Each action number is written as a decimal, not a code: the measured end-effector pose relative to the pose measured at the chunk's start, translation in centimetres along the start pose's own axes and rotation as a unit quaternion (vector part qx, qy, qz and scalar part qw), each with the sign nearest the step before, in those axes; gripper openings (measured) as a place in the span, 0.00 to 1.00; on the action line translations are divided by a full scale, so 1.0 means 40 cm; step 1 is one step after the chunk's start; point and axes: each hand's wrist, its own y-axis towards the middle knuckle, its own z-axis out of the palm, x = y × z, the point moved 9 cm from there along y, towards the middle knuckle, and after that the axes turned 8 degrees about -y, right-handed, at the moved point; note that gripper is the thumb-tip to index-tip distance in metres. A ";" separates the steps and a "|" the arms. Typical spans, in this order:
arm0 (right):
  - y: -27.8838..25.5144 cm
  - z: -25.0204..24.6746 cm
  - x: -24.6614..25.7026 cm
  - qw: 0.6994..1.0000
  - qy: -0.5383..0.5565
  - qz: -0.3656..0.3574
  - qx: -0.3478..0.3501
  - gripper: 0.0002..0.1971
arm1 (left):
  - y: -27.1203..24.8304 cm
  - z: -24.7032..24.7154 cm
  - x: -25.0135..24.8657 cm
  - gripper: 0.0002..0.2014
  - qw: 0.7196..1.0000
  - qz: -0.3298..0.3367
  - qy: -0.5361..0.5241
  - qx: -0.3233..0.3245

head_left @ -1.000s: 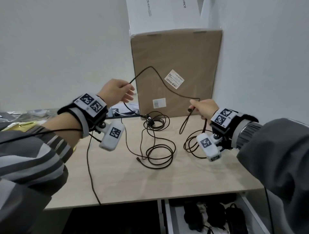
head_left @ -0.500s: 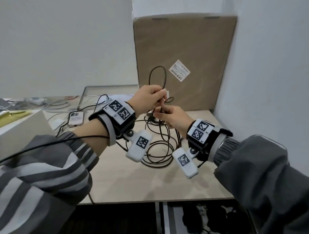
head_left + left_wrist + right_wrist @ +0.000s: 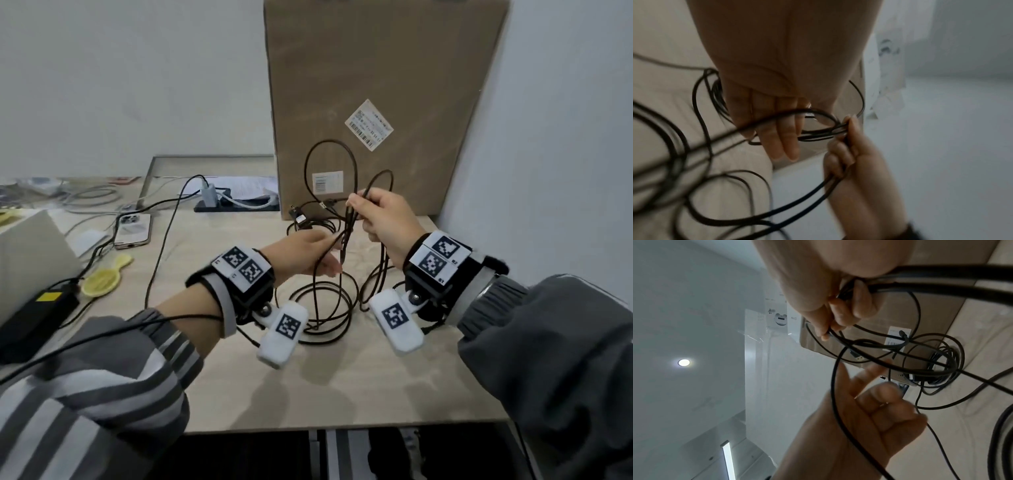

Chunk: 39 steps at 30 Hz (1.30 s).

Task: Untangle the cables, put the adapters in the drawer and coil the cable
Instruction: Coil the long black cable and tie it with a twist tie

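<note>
Right hand pinching black cable loops, left hand open-fingered, touching strands

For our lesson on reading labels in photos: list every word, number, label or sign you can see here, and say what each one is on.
No text here can be read well enough to quote.
Shipping label on the cardboard box: barcode and print, too small.
Second sticker on the box: barcode, too small.
Square markers on the wrist bands: patterns, with tiny unreadable characters.
White packaging in the right wrist view: blurred print.
</note>
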 end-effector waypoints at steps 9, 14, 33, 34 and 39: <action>-0.042 -0.089 -0.060 0.998 0.024 0.056 -0.027 0.10 | -0.013 -0.083 -0.046 0.11 0.997 0.055 0.029 -0.044; -0.062 -0.165 -0.068 0.989 0.073 0.100 -0.080 0.11 | -0.061 -0.272 -0.021 0.11 0.965 0.052 0.046 -0.253; -0.106 -0.217 -0.018 0.988 -0.052 0.081 -0.124 0.13 | -0.212 -0.525 0.025 0.08 0.913 0.051 -0.123 -0.386; -0.106 -0.206 -0.017 0.988 -0.055 0.078 -0.118 0.13 | -0.211 -0.519 0.021 0.09 0.909 0.052 -0.129 -0.393; -0.087 -0.158 -0.018 0.991 -0.081 0.059 -0.085 0.13 | -0.196 -0.526 -0.014 0.22 0.901 0.064 -0.081 -0.422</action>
